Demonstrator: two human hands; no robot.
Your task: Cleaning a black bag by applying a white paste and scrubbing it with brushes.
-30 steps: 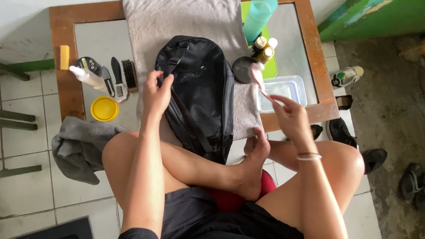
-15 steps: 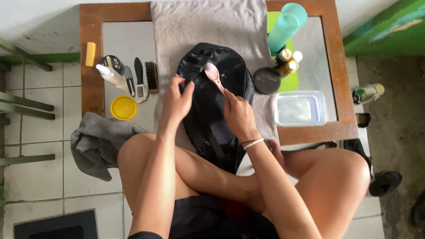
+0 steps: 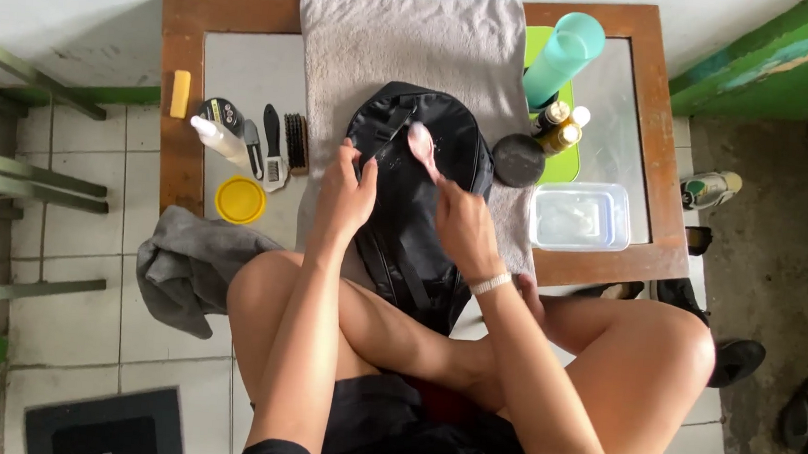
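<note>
A black backpack [image 3: 424,209] lies on a grey towel [image 3: 407,47] spread over a low wooden table [image 3: 174,97]. My left hand [image 3: 345,190] grips the bag's left side near its top. My right hand [image 3: 461,226] holds a small pink brush [image 3: 421,146], whose head rests on the top of the bag. I sit cross-legged in front of the table, and the bag's lower end hangs over the table edge toward my knees.
Left of the towel lie brushes [image 3: 275,147], a spray bottle [image 3: 219,138], a yellow lid [image 3: 240,199] and a yellow bar [image 3: 180,94]. To the right stand a teal tumbler [image 3: 563,58], small bottles [image 3: 562,129], a round black tin [image 3: 519,159] and a clear tub [image 3: 580,216]. A grey cloth [image 3: 188,264] lies on the tiles, shoes at right.
My right hand has come from the tub at the right over to the bag with the pink brush, which now rests on the bag's top. The view has shifted.
</note>
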